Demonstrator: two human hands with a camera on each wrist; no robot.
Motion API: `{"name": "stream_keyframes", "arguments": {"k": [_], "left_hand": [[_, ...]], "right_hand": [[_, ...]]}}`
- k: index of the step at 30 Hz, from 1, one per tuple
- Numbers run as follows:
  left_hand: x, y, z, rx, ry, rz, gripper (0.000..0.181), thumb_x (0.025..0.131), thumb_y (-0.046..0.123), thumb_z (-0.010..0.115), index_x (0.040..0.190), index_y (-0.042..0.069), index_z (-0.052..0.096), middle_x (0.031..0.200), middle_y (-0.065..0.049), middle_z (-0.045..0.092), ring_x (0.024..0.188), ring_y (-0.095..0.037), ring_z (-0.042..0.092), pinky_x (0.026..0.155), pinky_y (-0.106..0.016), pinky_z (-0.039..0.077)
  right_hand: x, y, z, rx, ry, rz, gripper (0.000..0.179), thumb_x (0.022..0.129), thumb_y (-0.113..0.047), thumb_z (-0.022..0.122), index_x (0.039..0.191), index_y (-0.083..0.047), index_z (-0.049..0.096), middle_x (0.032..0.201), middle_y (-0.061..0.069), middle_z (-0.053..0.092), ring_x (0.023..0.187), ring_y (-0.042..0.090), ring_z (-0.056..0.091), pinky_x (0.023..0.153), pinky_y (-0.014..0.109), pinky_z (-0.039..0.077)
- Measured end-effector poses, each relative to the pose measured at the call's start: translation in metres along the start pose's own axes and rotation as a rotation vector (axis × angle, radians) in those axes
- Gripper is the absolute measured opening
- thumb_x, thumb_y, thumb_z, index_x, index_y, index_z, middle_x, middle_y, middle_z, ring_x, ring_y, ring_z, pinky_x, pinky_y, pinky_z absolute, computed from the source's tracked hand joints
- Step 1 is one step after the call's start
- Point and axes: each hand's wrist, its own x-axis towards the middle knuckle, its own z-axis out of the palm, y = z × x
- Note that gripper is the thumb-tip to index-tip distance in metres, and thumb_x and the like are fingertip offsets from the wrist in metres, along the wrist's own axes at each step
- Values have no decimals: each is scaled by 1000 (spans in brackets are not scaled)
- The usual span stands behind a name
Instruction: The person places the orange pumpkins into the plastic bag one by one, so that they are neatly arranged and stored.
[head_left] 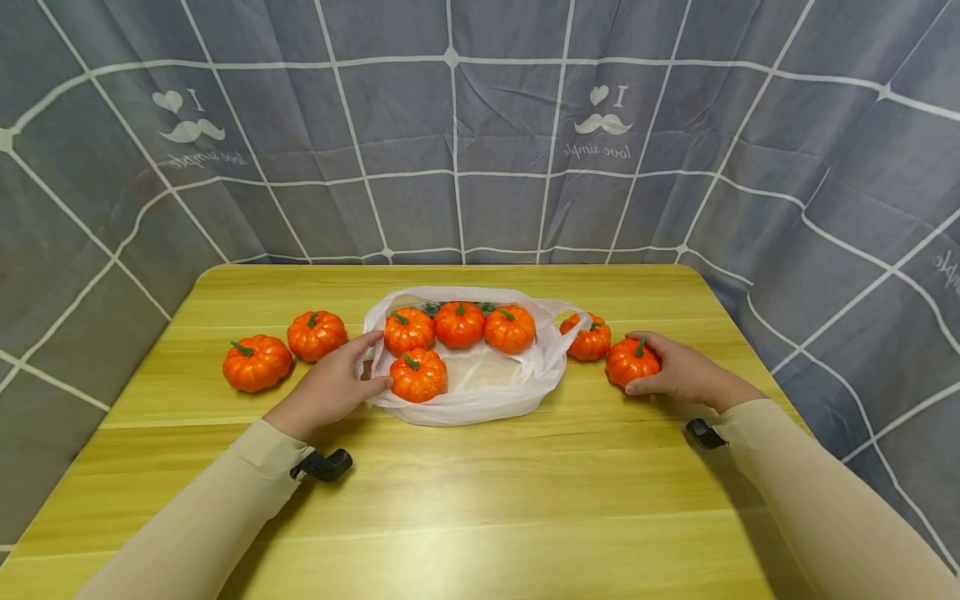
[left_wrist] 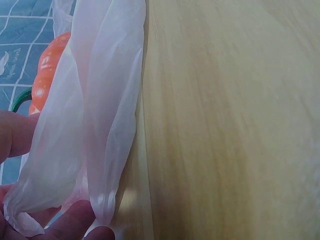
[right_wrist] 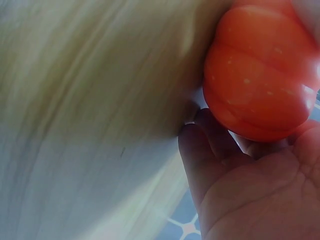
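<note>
A white plastic bag point(head_left: 517, 404) lies spread open on the table, with several small orange pumpkins inside, among them a front pumpkin point(head_left: 420, 377). My left hand point(head_left: 333, 387) holds the bag's left edge, its thumb beside that front pumpkin. In the left wrist view the thin plastic point(left_wrist: 100, 100) hangs between thumb and fingers point(left_wrist: 70, 220). On the right, my right hand point(head_left: 686, 371) grips another small pumpkin point(head_left: 628, 364), fingers behind it and thumb in front. The right wrist view shows this pumpkin point(right_wrist: 260, 75) close up, low over the wood.
Two pumpkins, an outer one point(head_left: 257, 364) and an inner one point(head_left: 317, 335), sit left of the bag. One more pumpkin point(head_left: 588, 340) stands at its right edge, partly behind a bag handle. A grey checked curtain point(head_left: 510, 167) surrounds the wooden table point(head_left: 525, 500) at the back and sides.
</note>
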Motion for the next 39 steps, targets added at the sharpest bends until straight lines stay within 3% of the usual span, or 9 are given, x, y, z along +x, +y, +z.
{"name": "stream_keyframes", "arguments": {"k": [22, 30, 39], "left_hand": [[0, -1, 0, 8, 4, 2, 85, 97, 36, 73, 166, 11, 32, 167, -22, 38, 145, -41, 47, 120, -63, 38], [-1, 0, 1, 4, 4, 8, 83, 97, 34, 72, 166, 10, 32, 167, -22, 38, 139, -40, 53, 116, -60, 43], [-1, 2, 0, -4, 4, 4, 83, 97, 36, 73, 166, 11, 32, 167, -23, 39, 141, -42, 52, 117, -61, 43]], "right_hand": [[-1, -1, 2, -20, 31, -2, 99, 84, -38, 90, 159, -1, 36, 143, 29, 57, 124, 43, 59, 106, 61, 49], [-4, -5, -5, -38, 135, 21, 97, 87, -38, 87, 160, -2, 34, 146, 31, 55, 124, 46, 58, 109, 63, 48], [-2, -23, -23, 45, 288, -8, 96, 92, -36, 83, 163, -1, 29, 150, 31, 50, 129, 48, 55, 109, 64, 48]]}}
